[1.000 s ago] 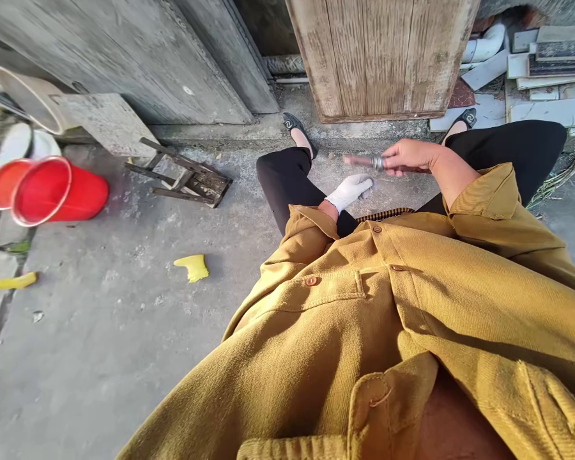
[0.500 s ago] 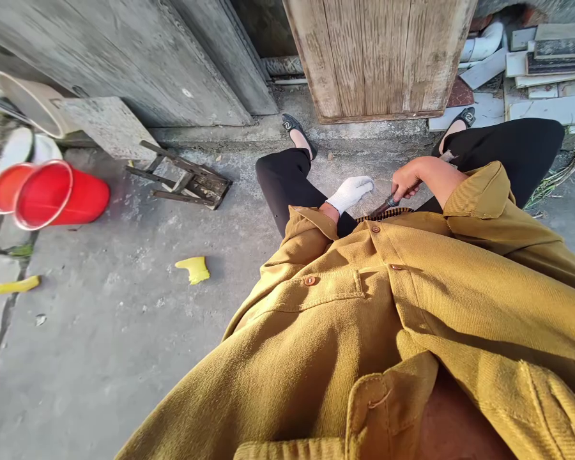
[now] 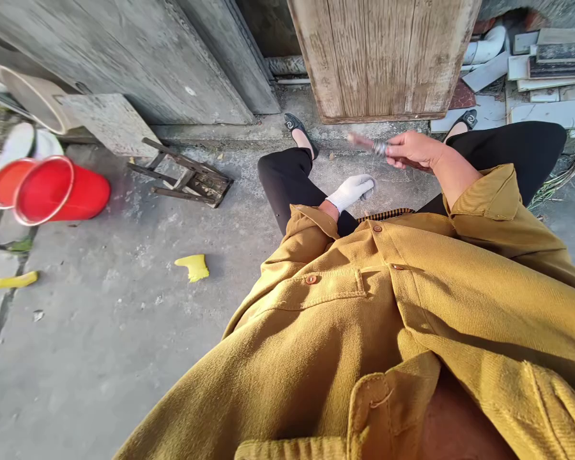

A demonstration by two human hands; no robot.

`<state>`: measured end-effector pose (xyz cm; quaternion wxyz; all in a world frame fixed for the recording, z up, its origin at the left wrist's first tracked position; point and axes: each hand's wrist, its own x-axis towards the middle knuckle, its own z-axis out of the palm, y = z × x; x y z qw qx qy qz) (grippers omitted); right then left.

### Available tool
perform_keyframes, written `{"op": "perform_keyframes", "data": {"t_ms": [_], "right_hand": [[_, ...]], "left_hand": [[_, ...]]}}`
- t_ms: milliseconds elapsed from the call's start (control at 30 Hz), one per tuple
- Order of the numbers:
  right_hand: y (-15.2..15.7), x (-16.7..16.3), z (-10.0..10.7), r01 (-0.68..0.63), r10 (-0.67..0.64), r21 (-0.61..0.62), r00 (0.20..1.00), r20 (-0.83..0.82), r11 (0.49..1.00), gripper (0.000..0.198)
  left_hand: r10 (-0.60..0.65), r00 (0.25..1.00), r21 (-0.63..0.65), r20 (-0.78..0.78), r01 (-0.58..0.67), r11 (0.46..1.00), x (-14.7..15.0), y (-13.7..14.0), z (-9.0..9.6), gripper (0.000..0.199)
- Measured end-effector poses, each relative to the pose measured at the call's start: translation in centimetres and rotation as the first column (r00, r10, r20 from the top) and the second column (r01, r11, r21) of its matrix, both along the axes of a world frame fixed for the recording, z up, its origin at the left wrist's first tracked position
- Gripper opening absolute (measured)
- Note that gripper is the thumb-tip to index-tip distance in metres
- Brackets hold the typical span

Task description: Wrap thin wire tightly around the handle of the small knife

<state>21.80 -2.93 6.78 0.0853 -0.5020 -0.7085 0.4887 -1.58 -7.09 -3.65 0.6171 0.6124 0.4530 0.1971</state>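
Stick [image 3: 361, 140] in your right hand [image 3: 412, 152], its tip pointing left, out beyond your gloved left hand [image 3: 351, 191]. Half a second ago it dipped toward your lap; now it has swung outward again, while your left hand has barely shifted. That suggests a repeated turning stroke, with the left as the steady side.

Your right fingers are clamped around the stick. Your hands are apart, the left lower and nearer your body; its fingers are curled, but I cannot tell whether they grip the faint strand near them.

The stick is brownish and slim, blurred at its tip. Around it, just left of your right fingers, sits a silvery coil [image 3: 380, 148] of bunched loops. The glove is white knit with a ribbed cuff. Left of your left hand, a dark wooden stool [image 3: 206, 182] lies tipped on rough concrete floor [image 3: 124, 332]; farther left is a glossy red bucket [image 3: 91, 191].
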Motion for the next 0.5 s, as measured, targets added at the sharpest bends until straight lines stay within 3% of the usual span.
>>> {"op": "perform_keyframes", "data": {"t_ms": [67,133,200,267,300,367,400,433,500], "right_hand": [[0.4,-0.1,-0.4,0.159,-0.160,0.080,0.987,0.008,0.984,0.068],[1.0,-0.1,-1.4,0.173,-0.190,0.121,0.972,0.136,0.977,0.066],[1.4,0.0,-2.6,0.030,-0.066,0.100,0.924,0.378,0.995,0.059],[1.4,0.0,-3.5,-0.165,0.178,-0.073,0.818,0.547,0.984,0.051],[1.2,0.0,-3.8,-0.242,0.310,-0.194,0.771,0.556,0.951,0.049],[0.8,-0.1,-3.9,-0.352,0.512,-0.399,0.745,0.428,0.846,0.048],[0.7,-0.1,-3.8,-0.401,0.563,-0.446,0.759,0.328,0.800,0.048],[0.6,-0.1,-3.6,-0.445,0.583,-0.452,0.780,0.229,0.773,0.050],[0.6,0.2,-3.2,-0.499,0.557,-0.383,0.829,0.048,0.777,0.052]], "left_hand": [[-0.086,0.996,-0.021,-0.004,0.086,0.996,0.3,-0.2,-0.1,0.020],[-0.133,0.991,-0.024,-0.007,0.132,0.991,0.5,-0.4,-0.2,0.019],[-0.117,0.993,0.004,0.004,0.117,0.993,0.4,-0.5,-0.3,0.020],[-0.053,0.999,0.062,0.003,0.052,0.997,0.1,-0.4,-0.2,0.019],[-0.013,1.000,0.094,0.002,0.012,0.995,-0.2,-0.3,-0.1,0.019],[0.060,0.998,0.138,-0.006,-0.059,0.989,-0.6,0.0,0.0,0.017],[0.092,0.996,0.143,-0.012,-0.089,0.986,-0.6,0.2,0.0,0.017],[0.126,0.992,0.138,-0.017,-0.122,0.983,-0.6,0.5,-0.1,0.016],[0.184,0.983,0.117,-0.020,-0.181,0.977,-0.4,1.0,-0.3,0.015]]}}
